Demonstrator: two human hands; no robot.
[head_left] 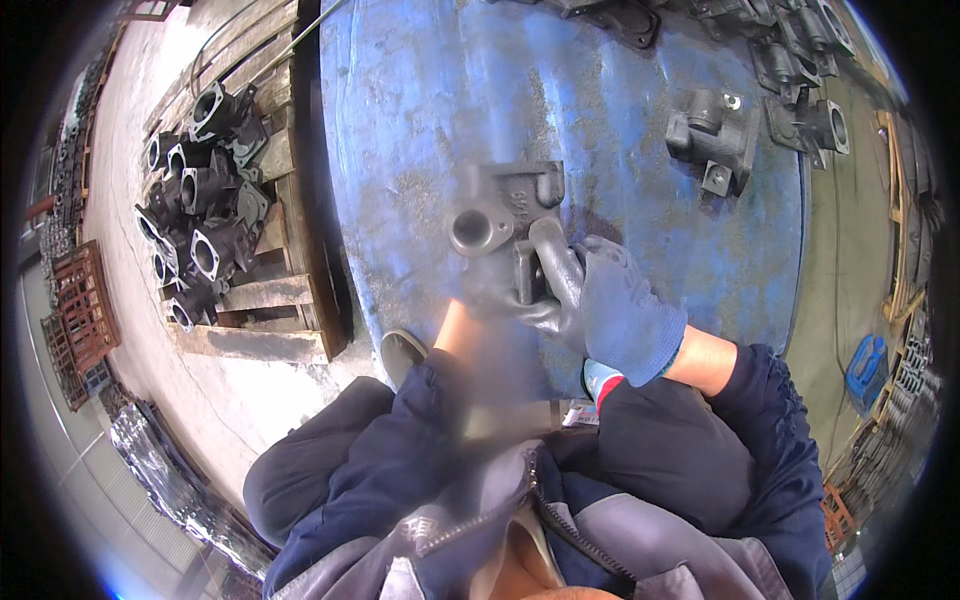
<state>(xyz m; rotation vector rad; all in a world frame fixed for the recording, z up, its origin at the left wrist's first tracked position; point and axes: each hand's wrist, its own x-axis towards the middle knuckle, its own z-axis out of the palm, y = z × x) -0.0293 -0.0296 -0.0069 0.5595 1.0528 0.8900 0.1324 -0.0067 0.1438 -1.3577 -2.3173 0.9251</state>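
A dark grey metal casting, with a round opening in its flange and raised marks on its side, is in front of me over the blue surface. My right hand, in a blue knitted glove with blackened fingers, is closed on its right side. My left forearm reaches up to the casting's lower left. The left hand itself is hidden behind the casting and a hazy smear, so its fingers do not show.
The large blue worn worktop has another grey casting at right and more castings along its far right edge. At left, several flanged castings lie on a wooden pallet. A blue jug stands on the right-hand floor.
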